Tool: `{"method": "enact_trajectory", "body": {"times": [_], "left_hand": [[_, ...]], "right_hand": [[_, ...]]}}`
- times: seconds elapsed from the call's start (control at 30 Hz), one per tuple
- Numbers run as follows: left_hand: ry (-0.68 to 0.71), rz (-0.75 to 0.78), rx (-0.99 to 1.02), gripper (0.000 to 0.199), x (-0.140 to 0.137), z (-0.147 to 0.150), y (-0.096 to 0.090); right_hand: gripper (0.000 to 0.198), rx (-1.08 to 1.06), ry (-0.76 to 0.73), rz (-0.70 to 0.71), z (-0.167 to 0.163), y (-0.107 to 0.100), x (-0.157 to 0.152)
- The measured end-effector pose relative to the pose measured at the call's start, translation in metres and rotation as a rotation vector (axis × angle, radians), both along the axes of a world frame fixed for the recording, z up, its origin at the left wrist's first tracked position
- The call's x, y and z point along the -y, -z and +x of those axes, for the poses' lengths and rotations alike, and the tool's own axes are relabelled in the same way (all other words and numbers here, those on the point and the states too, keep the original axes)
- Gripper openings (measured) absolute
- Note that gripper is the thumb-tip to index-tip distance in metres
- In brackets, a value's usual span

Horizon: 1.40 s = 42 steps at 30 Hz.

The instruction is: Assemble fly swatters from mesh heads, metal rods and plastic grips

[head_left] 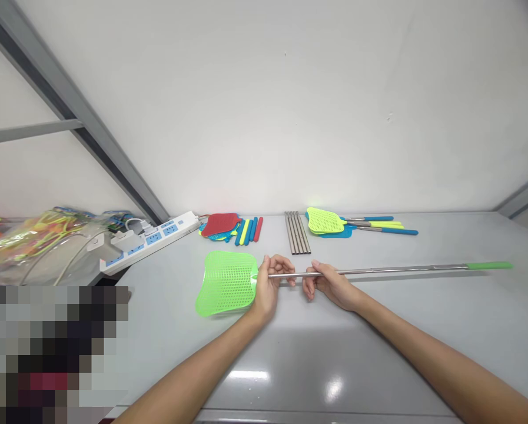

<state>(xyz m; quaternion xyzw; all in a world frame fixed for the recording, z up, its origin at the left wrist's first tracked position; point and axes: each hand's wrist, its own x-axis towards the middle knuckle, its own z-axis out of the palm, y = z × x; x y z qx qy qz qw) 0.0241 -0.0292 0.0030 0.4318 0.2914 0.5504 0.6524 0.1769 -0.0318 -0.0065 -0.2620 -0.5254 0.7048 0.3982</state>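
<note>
A green fly swatter point(226, 282) with a long telescopic metal rod lies across both my hands, a little above the grey table. My left hand point(270, 287) is closed round the rod just beside the perforated head. Farther along the rod, my right hand point(329, 284) pinches it between thumb and fingers. The rod is drawn out far to the right and ends in a green handle point(490, 265). Behind my hands lies a row of several bare metal tubes point(297, 233).
Back left are a red swatter head point(222, 224) on others and several coloured handle sleeves point(249, 231). Yellow and blue swatters point(325, 221) lie back right. A white power strip point(153, 242) with plugs and bagged swatters point(43, 235) are at left. The wall bounds the table point(378, 353).
</note>
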Motion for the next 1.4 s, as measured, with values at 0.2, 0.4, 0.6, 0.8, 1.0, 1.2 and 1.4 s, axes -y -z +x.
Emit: {"method": "enact_trajectory", "body": {"times": [0.2, 0.4, 0.6, 0.8, 1.0, 1.2, 1.4], "left_hand": [[0.054, -0.009, -0.039, 0.047, 0.005, 0.002, 0.001], [0.132, -0.045, -0.050, 0.049, 0.010, 0.004, 0.000], [0.243, -0.081, -0.089, 0.055, 0.013, 0.001, -0.002], [0.284, -0.106, -0.068, 0.055, 0.011, -0.001, -0.002], [0.276, -0.153, -0.106, 0.059, 0.013, 0.000, -0.004], [0.246, -0.127, -0.147, 0.055, 0.020, 0.004, -0.007], [0.228, -0.082, -0.187, 0.055, 0.020, 0.006, -0.003]], "right_hand": [[0.056, 0.050, -0.030, 0.047, -0.001, -0.001, 0.002], [0.060, 0.047, -0.041, 0.061, -0.002, -0.003, 0.004], [0.060, 0.024, -0.071, -0.023, -0.004, -0.005, 0.011], [0.061, 0.007, -0.110, -0.069, -0.008, -0.007, 0.018], [0.062, 0.016, -0.133, -0.060, -0.012, -0.005, 0.021], [0.067, 0.005, -0.155, -0.079, -0.013, -0.005, 0.023], [0.064, -0.006, -0.154, -0.115, -0.011, -0.004, 0.020]]}}
